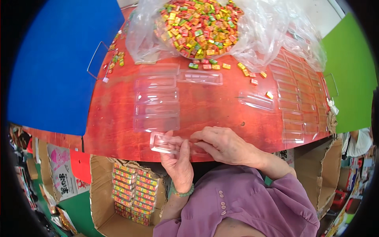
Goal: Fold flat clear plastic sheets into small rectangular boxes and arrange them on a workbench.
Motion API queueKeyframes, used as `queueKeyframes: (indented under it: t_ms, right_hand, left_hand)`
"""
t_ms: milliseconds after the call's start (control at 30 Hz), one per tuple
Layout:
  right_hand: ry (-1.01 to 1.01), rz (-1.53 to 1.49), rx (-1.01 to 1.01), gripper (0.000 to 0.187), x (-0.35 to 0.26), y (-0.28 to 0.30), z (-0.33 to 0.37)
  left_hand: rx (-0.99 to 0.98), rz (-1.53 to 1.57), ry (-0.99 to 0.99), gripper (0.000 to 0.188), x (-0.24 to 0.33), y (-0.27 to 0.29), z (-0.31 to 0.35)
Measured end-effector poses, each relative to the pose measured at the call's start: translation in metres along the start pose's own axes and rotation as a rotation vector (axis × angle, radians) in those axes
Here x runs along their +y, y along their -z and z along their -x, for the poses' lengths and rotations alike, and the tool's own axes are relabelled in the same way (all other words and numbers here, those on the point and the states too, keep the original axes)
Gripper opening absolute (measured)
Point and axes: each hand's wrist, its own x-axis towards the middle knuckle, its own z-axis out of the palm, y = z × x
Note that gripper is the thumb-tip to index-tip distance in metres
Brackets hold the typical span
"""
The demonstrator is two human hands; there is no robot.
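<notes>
My left hand (178,162) grips a small clear plastic tray (162,143) just over the near edge of the table, its thumb up along the near side. At the tray's right end, the bent fingers of my right hand (224,145) close on the clear plastic; their tips are partly hidden. No candy shows in the tray. Beyond my hands, more clear trays (157,110) lie in a column, with another tray (200,78) to the right of its far end. A further clear tray (257,102) lies right of centre.
At the far side, a heap of small wrapped candies (201,29) sits within a clear plastic bag (262,31). Loose candies (245,71) lie before it. Rows of trays (291,100) cover the right. Blue (59,67) and green (351,75) panels flank the red table (209,106). Below, a cardboard box (102,201) holds filled packs (134,193).
</notes>
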Motion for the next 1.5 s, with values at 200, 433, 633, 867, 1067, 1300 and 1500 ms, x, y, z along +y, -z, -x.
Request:
queueKeyframes:
  t_ms: [200,433,633,867,1067,1300,1500]
  right_hand:
    - [0.005,-0.062,0.051,0.015,0.006,-0.001,0.003]
    - [-0.099,0.046,0.204,0.011,0.014,0.027,-0.001]
    - [-0.151,0.544,0.257,0.006,0.065,0.048,-0.018]
    - [-0.146,0.71,0.199,0.009,0.081,0.039,-0.039]
    - [-0.002,0.867,0.269,0.014,0.091,0.041,-0.039]
    - [0.004,0.99,0.287,0.021,0.091,0.029,-0.046]
    - [0.033,0.885,0.276,0.014,0.071,0.049,-0.031]
  left_hand:
    - [-0.045,-0.002,-0.01,0.041,-0.009,0.005,0.002]
    - [-0.192,-0.126,0.081,0.042,0.006,0.0,0.002]
    - [-0.261,-0.68,-0.216,0.036,0.017,0.025,-0.011]
    - [-0.206,-0.839,-0.414,0.032,0.019,0.03,-0.021]
    - [-0.249,-0.832,-0.398,0.029,0.018,0.019,-0.022]
    - [-0.177,-0.814,-0.388,0.026,0.009,0.027,-0.019]
    - [-0.294,-0.858,-0.445,0.015,-0.007,0.021,-0.022]
